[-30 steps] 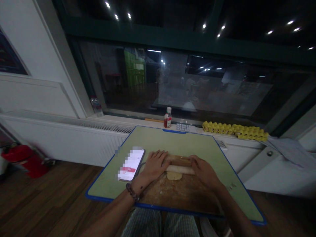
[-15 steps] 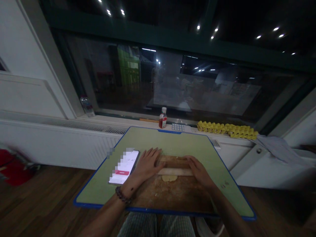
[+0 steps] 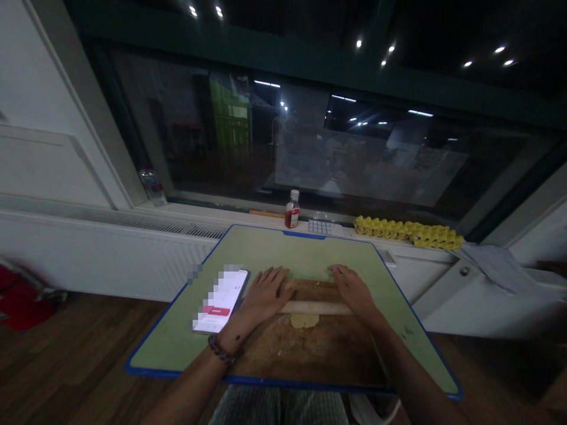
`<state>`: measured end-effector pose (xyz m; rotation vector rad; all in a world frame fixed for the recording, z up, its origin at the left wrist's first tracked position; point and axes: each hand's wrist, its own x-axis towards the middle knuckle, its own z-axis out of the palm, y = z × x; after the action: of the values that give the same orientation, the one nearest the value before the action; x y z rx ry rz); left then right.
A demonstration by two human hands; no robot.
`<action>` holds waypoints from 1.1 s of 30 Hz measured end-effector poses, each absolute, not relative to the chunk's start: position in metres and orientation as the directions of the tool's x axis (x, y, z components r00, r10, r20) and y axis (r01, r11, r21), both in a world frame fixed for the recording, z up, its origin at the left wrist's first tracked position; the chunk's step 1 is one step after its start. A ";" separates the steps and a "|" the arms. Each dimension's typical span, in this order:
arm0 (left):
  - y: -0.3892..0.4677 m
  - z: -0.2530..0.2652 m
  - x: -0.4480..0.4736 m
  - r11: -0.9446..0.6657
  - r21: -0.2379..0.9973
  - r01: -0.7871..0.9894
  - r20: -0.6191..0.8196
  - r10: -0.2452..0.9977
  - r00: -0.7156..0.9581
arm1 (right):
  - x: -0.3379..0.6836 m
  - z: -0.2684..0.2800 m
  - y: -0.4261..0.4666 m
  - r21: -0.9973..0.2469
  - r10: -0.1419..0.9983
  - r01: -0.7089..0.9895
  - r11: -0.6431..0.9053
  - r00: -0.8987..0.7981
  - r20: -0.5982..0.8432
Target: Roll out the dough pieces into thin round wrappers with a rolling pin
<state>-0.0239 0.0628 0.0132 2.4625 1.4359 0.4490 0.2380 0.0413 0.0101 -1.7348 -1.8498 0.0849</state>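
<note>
A pale rolling pin (image 3: 316, 307) lies crosswise on a brown wooden board (image 3: 310, 351). Flat over its left end rests my left hand (image 3: 268, 289), fingers stretched forward and a beaded bracelet on the wrist. My right hand (image 3: 354, 290) lies over the pin's right end, with its fingers extended past the pin toward the far edge of the board. Just under the near side of the pin shows a small flat piece of dough (image 3: 305, 320); the pin covers its far part. Light flour marks dot the board.
The green table (image 3: 274, 248) has a blue rim. Left of my left hand lies a lit phone (image 3: 224, 298). On the windowsill stand a small bottle of red liquid (image 3: 292, 211), a white keypad-like object (image 3: 319, 227), a yellow egg tray (image 3: 407, 231) and a clear bottle (image 3: 152, 186).
My right hand has shifted slightly, its fingers now reaching farther forward and straighter. My left hand stays nearly in place on the rolling pin. A little more of the dough shows.
</note>
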 end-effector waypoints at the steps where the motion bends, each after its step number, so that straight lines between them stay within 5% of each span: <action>1: 0.063 0.012 -0.024 -0.482 0.378 0.790 0.139 0.873 0.467 | 0.238 0.009 0.043 -0.406 0.924 0.902 0.146 0.022 0.382; 25: 0.039 0.001 -0.026 -0.638 0.295 0.711 0.363 0.763 0.534 | 0.233 -0.010 0.009 -0.106 0.882 0.978 0.177 -0.110 0.458; 33: 0.043 0.008 -0.025 -0.593 0.293 0.750 0.304 0.801 0.515 | 0.235 -0.022 0.015 -0.026 0.824 0.979 0.200 -0.154 0.545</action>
<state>-0.0248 0.0431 0.0076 2.6243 1.3499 0.6261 0.2353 0.0155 -0.0222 -1.6774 -2.0383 -0.4682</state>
